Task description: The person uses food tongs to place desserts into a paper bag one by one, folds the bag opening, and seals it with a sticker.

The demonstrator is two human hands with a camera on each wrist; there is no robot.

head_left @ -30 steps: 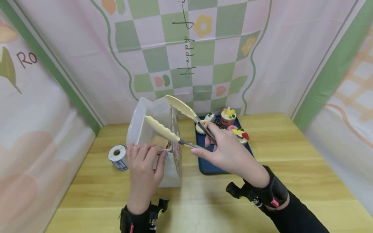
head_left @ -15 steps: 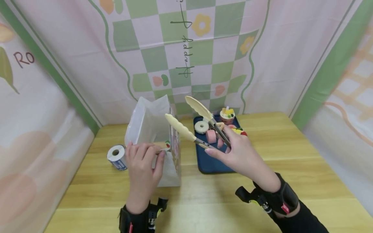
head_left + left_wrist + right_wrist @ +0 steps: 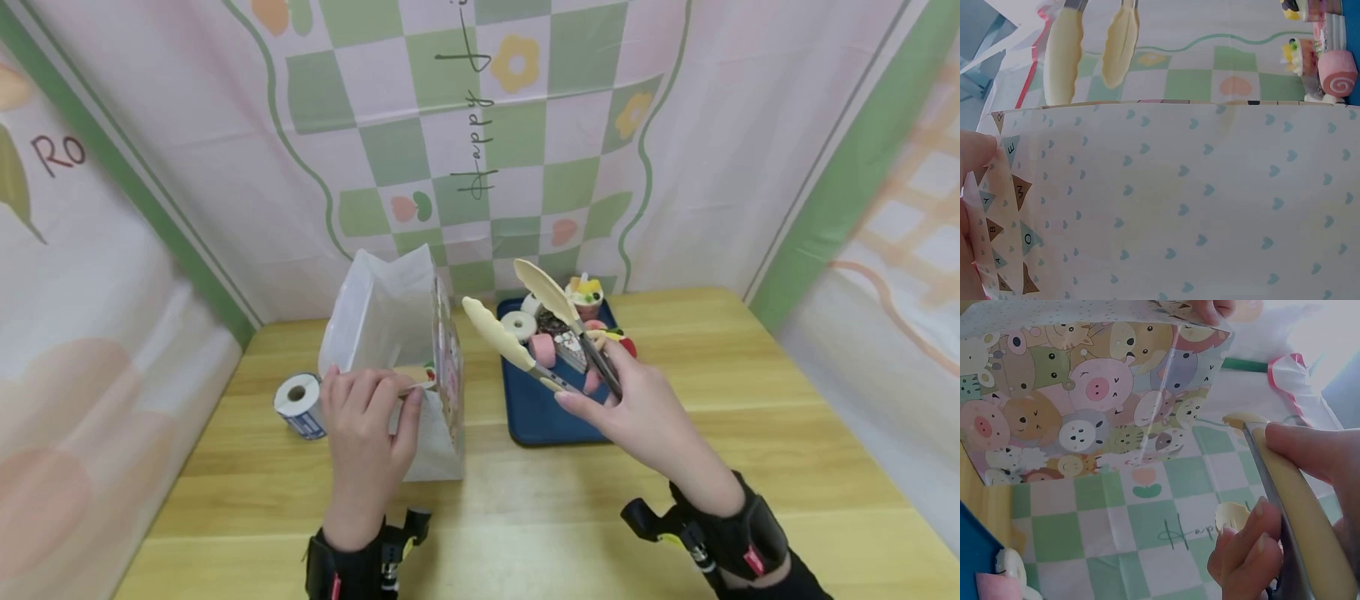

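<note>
My left hand (image 3: 371, 425) pinches the near rim of a paper bag (image 3: 431, 450) standing upright with its mouth open. A tan item (image 3: 412, 375) with a bit of red and green shows inside the bag, partly hidden by my fingers. In the right wrist view the bag's side (image 3: 1094, 387) is printed with cartoon animals. My right hand (image 3: 648, 408) grips a pair of tongs (image 3: 585, 333) with cream tips, spread apart and holding nothing. The tongs hang over a dark blue tray (image 3: 555, 425), where a pink roll (image 3: 542, 350), a white ring (image 3: 518, 326) and a cake slice (image 3: 572, 352) lie.
A roll of labels (image 3: 300, 404) stands left of the bag. At the tray's back right is a fruit-topped cup (image 3: 584, 296). A printed cloth (image 3: 517, 150) hangs behind the wooden table (image 3: 517, 533).
My right hand has carried the spread tongs rightward, from over the bag's mouth to over the tray. My left hand stays at the bag's rim.
</note>
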